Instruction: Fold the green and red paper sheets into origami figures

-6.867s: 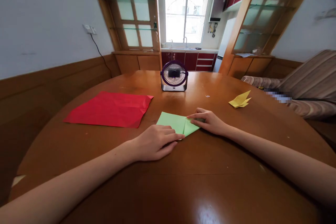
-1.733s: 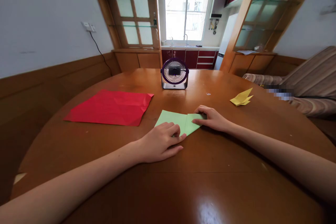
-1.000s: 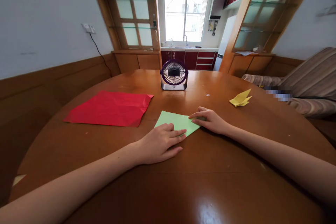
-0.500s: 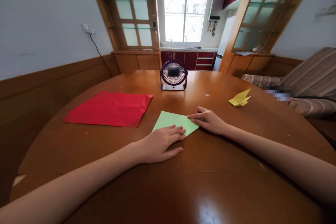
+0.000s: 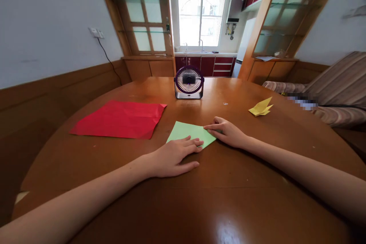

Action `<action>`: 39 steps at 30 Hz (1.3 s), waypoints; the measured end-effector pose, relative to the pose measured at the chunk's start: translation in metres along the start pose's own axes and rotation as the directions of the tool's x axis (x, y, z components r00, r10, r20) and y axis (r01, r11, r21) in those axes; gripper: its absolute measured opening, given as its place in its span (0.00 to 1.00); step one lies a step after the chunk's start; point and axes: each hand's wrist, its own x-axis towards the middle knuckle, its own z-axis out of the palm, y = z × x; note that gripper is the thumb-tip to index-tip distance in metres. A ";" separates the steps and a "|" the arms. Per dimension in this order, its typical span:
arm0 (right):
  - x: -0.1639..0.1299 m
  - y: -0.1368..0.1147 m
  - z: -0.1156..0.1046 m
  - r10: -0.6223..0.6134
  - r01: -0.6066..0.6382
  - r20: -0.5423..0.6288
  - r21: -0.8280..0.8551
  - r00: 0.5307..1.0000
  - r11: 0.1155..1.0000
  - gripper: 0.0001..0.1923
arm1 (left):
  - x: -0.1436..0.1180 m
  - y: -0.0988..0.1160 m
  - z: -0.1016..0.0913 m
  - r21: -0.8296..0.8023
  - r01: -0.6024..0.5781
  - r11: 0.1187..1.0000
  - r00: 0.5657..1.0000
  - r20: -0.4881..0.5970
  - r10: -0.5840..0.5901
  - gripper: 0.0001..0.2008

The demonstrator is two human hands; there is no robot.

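Green paper (image 5: 188, 131), folded into a flat triangle, lies near the middle of the round wooden table (image 5: 228, 198), pinned under both hands. Starting from the left, a red sheet (image 5: 120, 119) lies flat and creased, well apart from the fold; a careless sweep of the forearm could drag it or ruck it up. Next comes the left hand (image 5: 171, 156), lying flat with fingers stretched out, its fingertips pressing the near edge of the green paper, holding nothing but the sheet down against the wood. If that pressure eases or slides unevenly, the layers could creep out of line and the crease would set crooked. The polished tabletop looks slick, so the whole triangle might skate away under a sideways push. Beyond the fold, at the far side of the table, a small purple fan (image 5: 189, 82) faces this way; whether it runs I cannot tell, but a draught from it could lift a loose flap. The right hand (image 5: 227, 132) rests on the right tip of the triangle, fingers curled low and pressing, not closed around anything. Too hard a pinch there might blunt or tear the point. Farther right, a yellow folded figure (image 5: 260, 108) sits clear of both arms, and seems at little risk unless the right elbow swings out
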 end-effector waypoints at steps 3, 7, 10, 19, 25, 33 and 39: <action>0.000 -0.001 0.000 -0.024 0.024 -0.015 -0.030 1.000 0.999 0.17 | 0.001 0.002 0.000 0.050 0.007 0.999 1.000 -0.002 -0.007 0.17; -0.001 -0.001 0.001 -0.037 0.036 -0.020 -0.041 0.999 0.998 0.18 | 0.003 0.004 0.001 0.143 0.011 0.990 1.000 -0.008 -0.009 0.24; 0.000 -0.001 0.001 -0.046 0.044 -0.024 -0.060 0.999 0.997 0.18 | 0.005 0.004 0.001 0.180 -0.018 0.983 1.000 0.010 0.016 0.25; -0.019 -0.017 -0.007 -0.404 0.380 -0.063 -0.232 0.913 0.895 0.16 | 0.007 0.005 0.000 0.200 -0.012 0.980 0.999 0.047 0.003 0.27; -0.035 -0.024 -0.010 -0.431 0.441 0.099 -0.132 0.897 0.888 0.19 | 0.007 0.004 0.000 0.185 -0.006 0.983 0.997 0.078 -0.008 0.28; -0.032 -0.024 -0.013 -0.476 0.492 0.126 -0.241 0.870 0.836 0.16 | 0.006 0.005 0.000 0.187 0.001 0.982 0.996 0.087 -0.018 0.27; -0.035 -0.015 -0.019 -0.460 0.467 0.100 -0.301 0.883 0.831 0.14 | 0.005 0.005 -0.001 0.175 0.018 0.984 0.995 0.096 -0.035 0.27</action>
